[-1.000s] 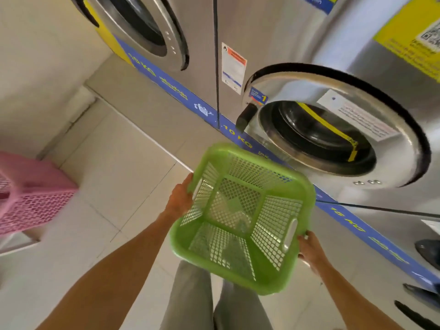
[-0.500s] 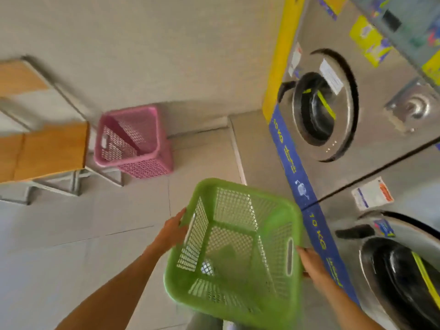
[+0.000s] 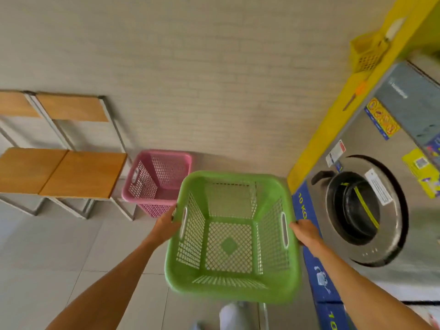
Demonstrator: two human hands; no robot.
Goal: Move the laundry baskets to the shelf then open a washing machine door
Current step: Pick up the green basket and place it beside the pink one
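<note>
Head view, the only one supplied. I hold the green perforated plastic laundry basket off the floor, empty and roughly level, between both hands. My left hand has its grip closed on the rim at the left handle slot; my right hand has its grip closed on the rim at the right handle slot. The basket hangs in front of me, beside the steel front-loading washing machine on my right, whose round door appears shut.

Ahead, a pink perforated plastic laundry basket stands on the pale tiled floor against the wall, just beside the wooden-topped metal-framed shelf on the left. The green one partly hides its near corner.

Judgement: the step in hand is carrying the first basket to the shelf; neither basket rests there yet, and the door is untouched. The next move calls for carrying the green basket left, clear of the pink one, and setting it flat on the wooden top.
</note>
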